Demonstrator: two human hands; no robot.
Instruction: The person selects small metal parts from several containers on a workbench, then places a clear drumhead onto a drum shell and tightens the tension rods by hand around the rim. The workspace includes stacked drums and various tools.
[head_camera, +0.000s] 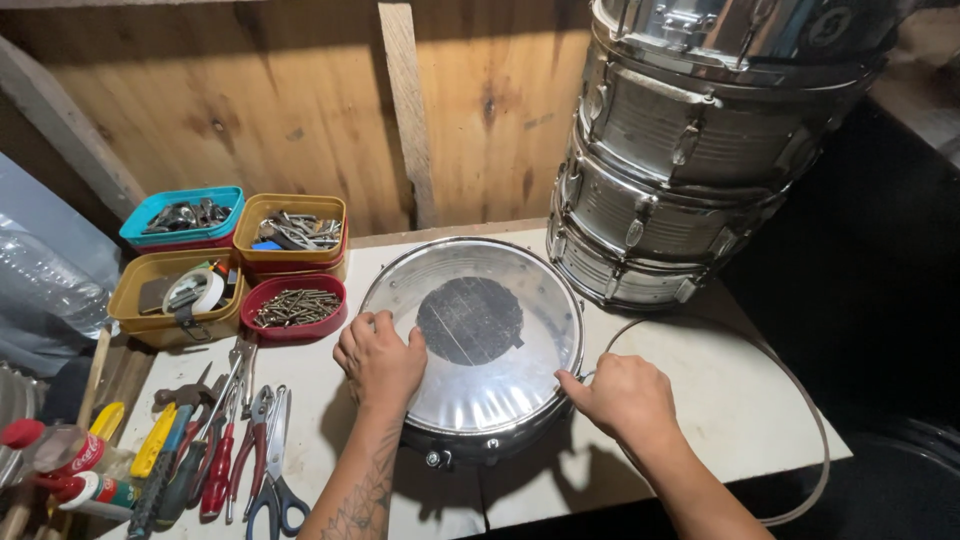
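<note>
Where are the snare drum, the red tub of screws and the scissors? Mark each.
snare drum (470, 345), head view, on its clear drumhead.
red tub of screws (295, 307), head view, on the screws inside.
scissors (277, 490), head view, near the pivot.

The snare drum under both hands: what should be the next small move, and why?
Probably turn the snare drum a little. The left hand lies on its clear head, the right hand pinches at its rim, and more lugs sit around the shell.
</note>
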